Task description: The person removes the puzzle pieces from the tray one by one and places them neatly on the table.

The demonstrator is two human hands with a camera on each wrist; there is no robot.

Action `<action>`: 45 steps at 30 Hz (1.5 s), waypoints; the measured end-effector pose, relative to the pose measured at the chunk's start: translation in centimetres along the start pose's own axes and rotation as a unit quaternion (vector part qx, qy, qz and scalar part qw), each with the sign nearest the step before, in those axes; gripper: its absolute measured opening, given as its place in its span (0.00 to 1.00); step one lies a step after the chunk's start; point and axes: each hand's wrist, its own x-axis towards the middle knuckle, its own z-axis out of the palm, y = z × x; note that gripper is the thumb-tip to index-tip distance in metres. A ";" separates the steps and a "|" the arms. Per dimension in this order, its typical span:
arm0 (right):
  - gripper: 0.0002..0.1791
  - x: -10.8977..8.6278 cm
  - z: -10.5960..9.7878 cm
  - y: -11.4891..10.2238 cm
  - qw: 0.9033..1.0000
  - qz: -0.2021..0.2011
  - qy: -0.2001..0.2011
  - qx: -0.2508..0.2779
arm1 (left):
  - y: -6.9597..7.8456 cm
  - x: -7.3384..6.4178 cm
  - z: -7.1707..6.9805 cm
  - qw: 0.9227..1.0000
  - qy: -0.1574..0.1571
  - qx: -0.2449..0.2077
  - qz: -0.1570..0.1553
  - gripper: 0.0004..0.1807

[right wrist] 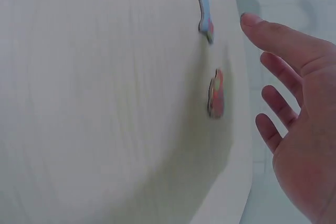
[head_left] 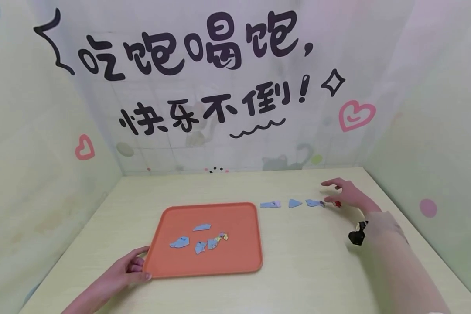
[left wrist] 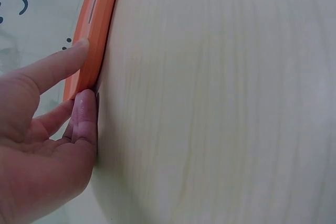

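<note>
At the front left corner of an orange tray [head_left: 172,268], my left hand [head_left: 119,274] grips the rim, its thumb [left wrist: 80,51] pressing the outer side. Several flat, light blue puzzle-like pieces [head_left: 179,242] lie on the tray, some close together with a small colourful piece [head_left: 221,237]. To the right of the tray, more pieces form a row: two blue ones, a narrow blue one [head_left: 314,203] and a small red one [head_left: 338,204]. Above the right end of that row hovers my right hand [head_left: 349,195], fingers loosely bent and holding nothing. In the right wrist view the red piece [right wrist: 216,98] lies left of the fingers.
A pale wood-grain table [head_left: 298,270] carries everything. Printed curtains with large black characters and pink hearts [head_left: 356,115] enclose the back and sides. A black device [head_left: 357,235] is strapped at the right wrist, beside a light sleeve [head_left: 396,261].
</note>
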 end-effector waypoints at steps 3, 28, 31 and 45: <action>0.33 1.3 0.7 -1.8 0.999 -0.034 0.003 0.007 | -0.1 0.0 0.0 1.000 0.001 -0.003 -0.001 0.51; 0.29 5.8 8.3 -16.9 0.958 -0.284 -0.027 0.013 | -0.2 0.0 0.2 1.000 0.011 -0.004 -0.010 0.51; 0.26 5.8 9.5 -18.0 0.951 -0.308 -0.021 0.027 | -0.3 -0.1 0.1 1.000 0.007 -0.007 -0.005 0.51; 0.23 3.8 15.2 -21.8 0.944 -0.311 -0.069 0.090 | 0.2 -0.1 0.1 1.000 0.011 -0.005 -0.006 0.50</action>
